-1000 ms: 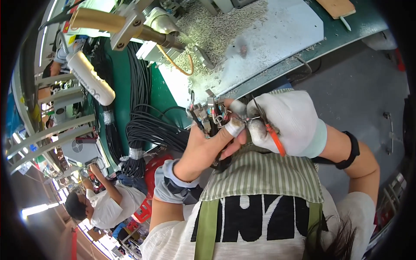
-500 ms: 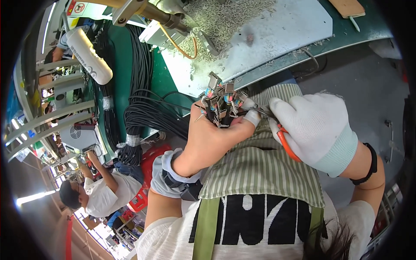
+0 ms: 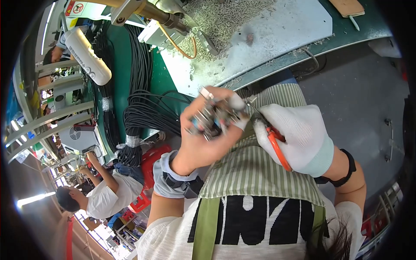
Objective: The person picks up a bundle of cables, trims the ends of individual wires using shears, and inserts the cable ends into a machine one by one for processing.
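My left hand (image 3: pixel 197 145) is closed round a bunch of cable ends with metal connectors (image 3: pixel 213 118), which are smeared by motion. White covers sit on its thumb and a fingertip. The black cables (image 3: pixel 151 113) trail from this hand to the left. In a white knit glove, my right hand (image 3: pixel 301 136) grips pliers with red-orange handles (image 3: pixel 277 149). Their jaws point up and left, close beside the connectors. A small pale bit shows at the jaw tips; I cannot tell whether it is held.
Beyond my hands, a white board (image 3: pixel 277 37) carries a heap of small metal pieces (image 3: pixel 234 21) under a machine arm (image 3: pixel 156 13). More black cables lie on the green table (image 3: pixel 121 56). A white cylindrical lamp (image 3: pixel 89 56) hangs left. Another person (image 3: pixel 106 190) sits at lower left.
My left hand has shifted slightly left and turned the connectors, which now blur. My right hand with the pliers has moved left and slightly down, and the jaws have come away from the left thumb.
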